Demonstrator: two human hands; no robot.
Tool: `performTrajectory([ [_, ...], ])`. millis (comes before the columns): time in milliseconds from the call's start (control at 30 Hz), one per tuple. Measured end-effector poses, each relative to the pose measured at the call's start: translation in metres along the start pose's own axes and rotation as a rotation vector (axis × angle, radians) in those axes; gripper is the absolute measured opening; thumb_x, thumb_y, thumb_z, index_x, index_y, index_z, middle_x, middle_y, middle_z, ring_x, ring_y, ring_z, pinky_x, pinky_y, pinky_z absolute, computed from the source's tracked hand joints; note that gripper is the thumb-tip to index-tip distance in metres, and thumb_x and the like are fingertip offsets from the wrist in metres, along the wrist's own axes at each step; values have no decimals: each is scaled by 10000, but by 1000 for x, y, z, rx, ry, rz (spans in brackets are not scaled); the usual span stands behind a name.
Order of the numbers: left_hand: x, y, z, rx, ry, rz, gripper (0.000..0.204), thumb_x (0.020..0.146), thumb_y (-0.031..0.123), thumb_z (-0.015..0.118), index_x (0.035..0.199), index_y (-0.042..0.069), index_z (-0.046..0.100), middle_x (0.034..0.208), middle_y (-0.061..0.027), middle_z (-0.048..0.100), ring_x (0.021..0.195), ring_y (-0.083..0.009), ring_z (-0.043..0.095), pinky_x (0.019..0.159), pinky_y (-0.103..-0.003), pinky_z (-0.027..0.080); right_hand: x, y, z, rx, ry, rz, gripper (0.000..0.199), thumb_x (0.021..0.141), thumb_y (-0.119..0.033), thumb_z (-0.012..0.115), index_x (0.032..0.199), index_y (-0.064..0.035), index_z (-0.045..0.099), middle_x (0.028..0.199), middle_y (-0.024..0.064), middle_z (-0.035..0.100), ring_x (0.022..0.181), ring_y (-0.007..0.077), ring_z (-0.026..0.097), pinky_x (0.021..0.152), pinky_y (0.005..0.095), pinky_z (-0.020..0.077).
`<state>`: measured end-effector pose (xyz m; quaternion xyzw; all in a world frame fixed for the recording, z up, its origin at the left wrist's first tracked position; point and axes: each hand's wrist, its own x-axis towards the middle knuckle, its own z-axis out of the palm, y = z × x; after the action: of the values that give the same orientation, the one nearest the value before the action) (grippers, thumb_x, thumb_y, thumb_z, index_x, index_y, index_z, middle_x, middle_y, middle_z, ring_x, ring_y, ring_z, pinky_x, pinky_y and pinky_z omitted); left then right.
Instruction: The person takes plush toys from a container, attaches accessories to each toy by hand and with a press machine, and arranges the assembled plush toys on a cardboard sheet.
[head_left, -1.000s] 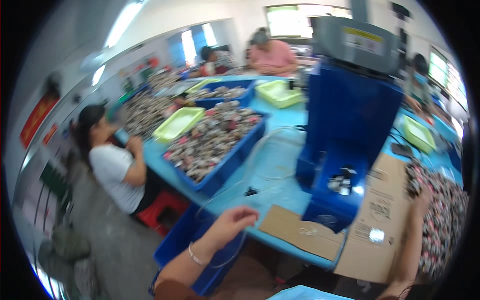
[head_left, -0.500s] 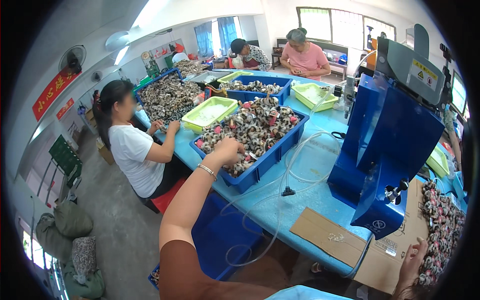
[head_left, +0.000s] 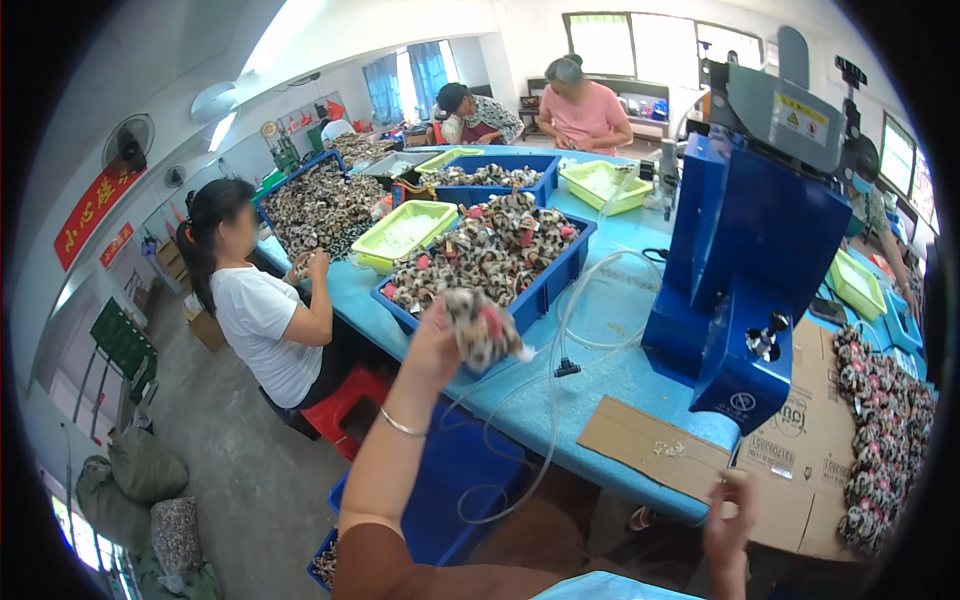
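Note:
My left hand (head_left: 432, 350) is closed on a fluffy spotted plush piece (head_left: 478, 335), cream, brown and black with a pink patch. It hangs over the near edge of a blue bin (head_left: 535, 308) heaped with similar plush pieces (head_left: 490, 245). At the lower right, my right hand (head_left: 728, 525) hovers by the table's front edge, beside a cardboard sheet (head_left: 805, 460). Its fingers look bent but are blurred, so I cannot make out whether anything is in them. Rows of spotted and pink plush pieces (head_left: 885, 440) lie on the cardboard's right side.
A tall blue machine (head_left: 750, 240) stands on the blue table (head_left: 610, 335), with clear tubing (head_left: 565, 335) looping left of it. Small pale bits lie on a cardboard strip (head_left: 645, 455). Light-green trays (head_left: 405, 232) hold white material. A person in white (head_left: 255, 310) sits at the left.
My left hand has come up out of the bin toward me with a plush piece. My right hand has left the plush rows and moved left. The view has shifted slightly.

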<state>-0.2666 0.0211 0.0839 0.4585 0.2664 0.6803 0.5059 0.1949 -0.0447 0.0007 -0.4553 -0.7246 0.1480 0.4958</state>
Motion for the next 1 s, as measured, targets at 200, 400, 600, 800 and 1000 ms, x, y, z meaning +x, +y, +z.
performTrajectory([
  [200,-75,-100,79,-149,69,-40,220,848,52,713,1037,39,602,1112,-144,660,1062,-272,640,956,-410,515,7,-63,65,490,-106,233,142,848,16,678,978,-16,631,765,49,627,575,84,586,536,234,452],
  [400,-113,-144,131,-297,122,-202,222,867,24,686,1066,20,591,1144,-133,647,1075,-214,624,952,-346,503,33,-79,63,191,-177,19,239,811,-62,755,1018,-13,646,703,71,574,555,161,558,502,301,441],
  [600,-114,-119,130,-99,-139,-499,264,882,76,559,1131,-5,596,1246,-187,601,1178,-273,578,998,-372,458,5,-48,65,190,-113,-128,105,796,-84,775,827,-40,685,649,91,564,543,245,580,493,344,451],
  [800,-97,-88,169,824,-792,-295,748,721,199,860,1353,27,499,1238,-159,612,1161,-221,581,987,-347,454,-13,-38,60,242,-263,-326,122,839,-138,731,892,-49,668,749,90,633,612,267,630,517,348,496],
  [1000,-110,-113,172,259,-592,-786,773,809,109,795,1458,77,377,1286,-122,550,1145,-155,537,949,-295,464,-14,-30,40,655,-428,284,146,978,-136,586,960,-9,656,803,62,649,656,115,636,553,273,490],
])
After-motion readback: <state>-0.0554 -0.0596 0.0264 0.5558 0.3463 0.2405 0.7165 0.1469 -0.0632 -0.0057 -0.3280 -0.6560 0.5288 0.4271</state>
